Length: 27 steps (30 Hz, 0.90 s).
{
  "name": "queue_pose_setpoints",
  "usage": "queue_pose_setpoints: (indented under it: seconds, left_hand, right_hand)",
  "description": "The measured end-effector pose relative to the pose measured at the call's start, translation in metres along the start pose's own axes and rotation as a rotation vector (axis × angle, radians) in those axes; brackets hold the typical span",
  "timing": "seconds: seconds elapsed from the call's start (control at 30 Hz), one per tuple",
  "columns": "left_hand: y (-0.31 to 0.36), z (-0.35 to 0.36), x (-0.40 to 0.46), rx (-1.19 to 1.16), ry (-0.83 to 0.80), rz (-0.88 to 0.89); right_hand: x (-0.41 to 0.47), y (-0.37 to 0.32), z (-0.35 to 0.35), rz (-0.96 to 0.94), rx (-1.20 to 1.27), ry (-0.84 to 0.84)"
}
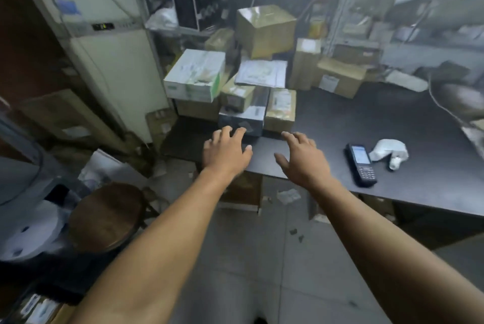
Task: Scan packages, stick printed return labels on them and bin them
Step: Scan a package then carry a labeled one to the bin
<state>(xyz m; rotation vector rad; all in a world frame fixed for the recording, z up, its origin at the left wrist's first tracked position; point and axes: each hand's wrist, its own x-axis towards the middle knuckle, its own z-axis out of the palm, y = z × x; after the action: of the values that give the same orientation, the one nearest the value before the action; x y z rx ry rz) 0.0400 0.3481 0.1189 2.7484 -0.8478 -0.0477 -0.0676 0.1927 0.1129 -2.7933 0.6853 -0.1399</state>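
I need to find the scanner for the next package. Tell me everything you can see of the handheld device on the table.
The handheld scanner is a black, bar-shaped device that looks plastic, with a lit pale screen on its far half and a keypad of small buttons on its near half. It lies flat, face up, near the front edge of the dark table, just left of a crumpled white wad. Neither hand touches it; the right hand hovers to its left.
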Motion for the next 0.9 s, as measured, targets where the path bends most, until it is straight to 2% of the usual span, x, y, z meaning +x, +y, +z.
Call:
queue_pose_setpoints:
  seconds: [0.17, 0.33, 0.9]
  left_hand:
    - [0.056, 0.004, 0.049, -0.037, 0.03, 0.046]
    - [0.08, 0.004, 0.107, -0.083, 0.03, 0.054]
    - [0.059, -0.028, 0.382, -0.333, 0.134, 0.008]
  right_hand:
    - [0.033, 0.053, -0.025, 0.055, 0.008, 0.027]
    - [0.083, 0.082, -0.035, 0.09, 0.039, 0.029]
    - [0.356, 0.074, -0.089, 0.078, 0.08, 0.127]
